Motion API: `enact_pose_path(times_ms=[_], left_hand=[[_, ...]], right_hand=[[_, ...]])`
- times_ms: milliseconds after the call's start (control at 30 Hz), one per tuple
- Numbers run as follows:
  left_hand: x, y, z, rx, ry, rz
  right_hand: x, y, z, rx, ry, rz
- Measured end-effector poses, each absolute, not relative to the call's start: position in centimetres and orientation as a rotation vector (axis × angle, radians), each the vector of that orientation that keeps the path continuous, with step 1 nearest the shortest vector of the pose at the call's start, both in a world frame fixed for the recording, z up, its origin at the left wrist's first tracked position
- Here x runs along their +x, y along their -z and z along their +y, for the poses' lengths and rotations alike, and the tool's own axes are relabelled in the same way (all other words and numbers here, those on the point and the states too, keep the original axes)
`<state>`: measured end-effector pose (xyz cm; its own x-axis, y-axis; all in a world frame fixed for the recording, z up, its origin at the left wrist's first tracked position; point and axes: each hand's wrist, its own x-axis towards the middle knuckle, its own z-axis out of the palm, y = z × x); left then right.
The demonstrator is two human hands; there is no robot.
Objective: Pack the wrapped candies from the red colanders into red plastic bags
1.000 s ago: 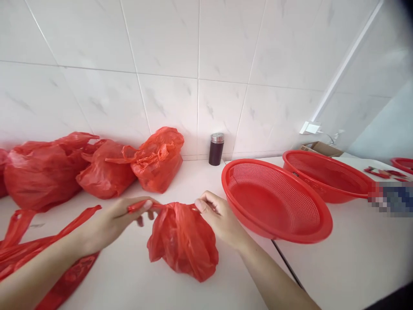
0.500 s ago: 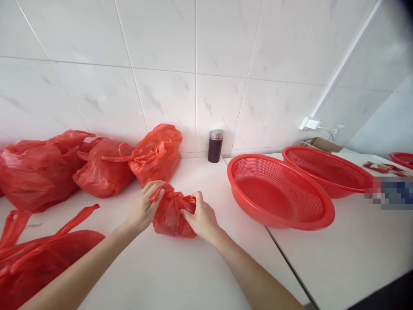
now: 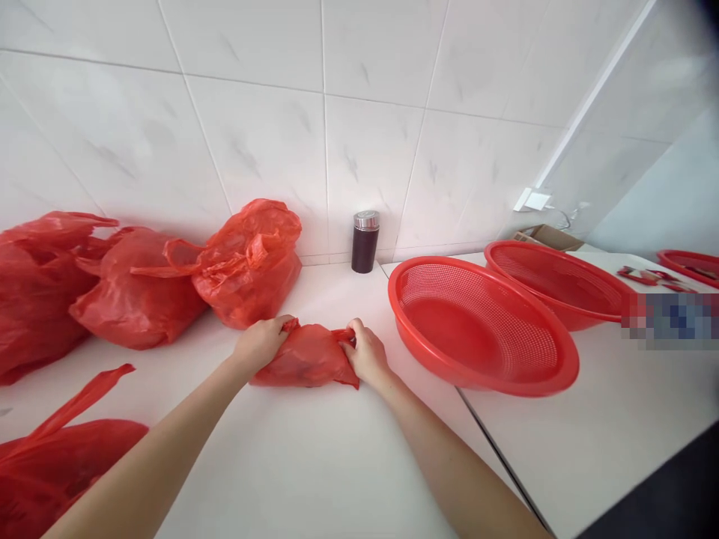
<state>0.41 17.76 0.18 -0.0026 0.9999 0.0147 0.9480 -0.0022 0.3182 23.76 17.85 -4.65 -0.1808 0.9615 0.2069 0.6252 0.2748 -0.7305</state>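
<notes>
A small red plastic bag (image 3: pixel 308 356) lies on the white table, stretched out sideways between my two hands. My left hand (image 3: pixel 263 344) is closed on its gathered left end. At the right end, my right hand (image 3: pixel 366 352) pinches the twisted top of the bag between thumb and fingers. Something bulges inside, but the red film hides what it is. Just behind my left hand stands a fuller red plastic bag (image 3: pixel 247 269), its handle loop sticking out to the left.
More filled red bags (image 3: pixel 143 288) line the wall at left, and another bag (image 3: pixel 73 471) sits at front left. A dark flask (image 3: pixel 365 243) with a silver lid stands by the wall. Red perforated baskets (image 3: pixel 483 382) occupy the right, near a cardboard box (image 3: pixel 553 237) and a wall socket (image 3: pixel 532 200).
My hands have moved apart, pulling the bag's gathered top out into two ends, so the bag now looks wider and flatter. The view has shifted slightly to the right and down.
</notes>
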Motion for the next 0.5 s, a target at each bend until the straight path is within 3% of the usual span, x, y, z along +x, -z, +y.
enact_pose_path(times_ms=[233,500], left_hand=[[0.2,2.1,20.4,2.082,-0.367,1.995],[-0.3,3.3,18.4,2.064,-0.467,2.004]], right_hand=[[23.3,5.1,17.6,-1.489,-0.485,-1.961],[23.5,4.7,16.9,-1.469,-0.442,-1.998]])
